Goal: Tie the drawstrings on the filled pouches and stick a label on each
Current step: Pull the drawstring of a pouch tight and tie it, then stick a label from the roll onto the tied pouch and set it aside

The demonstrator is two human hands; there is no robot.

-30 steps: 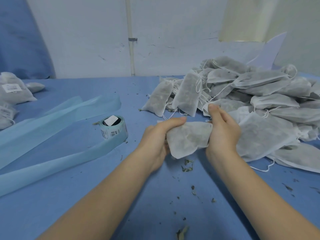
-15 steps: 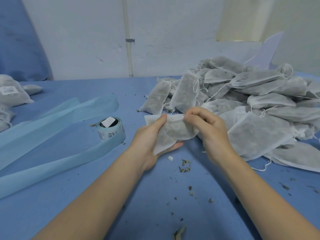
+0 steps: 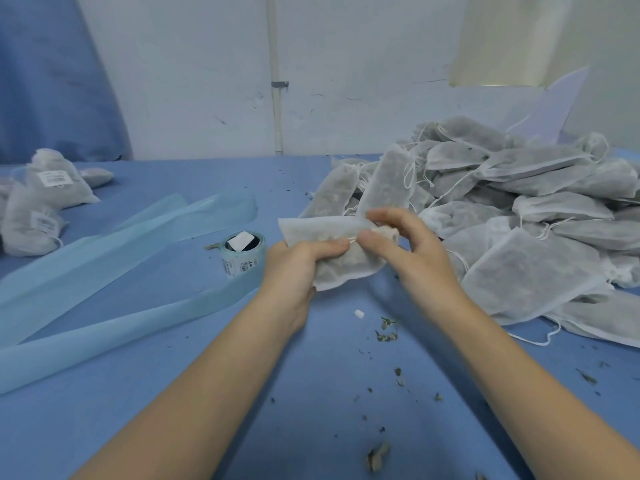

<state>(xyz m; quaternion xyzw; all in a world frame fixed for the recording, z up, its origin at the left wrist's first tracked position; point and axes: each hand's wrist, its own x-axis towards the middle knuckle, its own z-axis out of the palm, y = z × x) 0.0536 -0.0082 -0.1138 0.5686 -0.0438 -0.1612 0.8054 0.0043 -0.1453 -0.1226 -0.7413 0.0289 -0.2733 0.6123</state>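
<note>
My left hand (image 3: 294,268) grips the filled pouch (image 3: 332,251) from below, fingers curled round it, just above the middle of the table (image 3: 311,393). My right hand (image 3: 405,247) pinches its gathered mouth — thumb and fingertips closed on the cloth. The heap of untied pouches (image 3: 512,216) fills the right edge; the label roll (image 3: 242,252) stands just left, labelled pouches (image 3: 45,199) at the far-left edge.

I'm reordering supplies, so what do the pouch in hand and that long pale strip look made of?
Pouch: likely thin white non-woven fabric, matte and fuzzy, dark filling showing through. Strip: probably glossy, translucent label backing paper, pale blue-green, trailing from the label roll.
</note>
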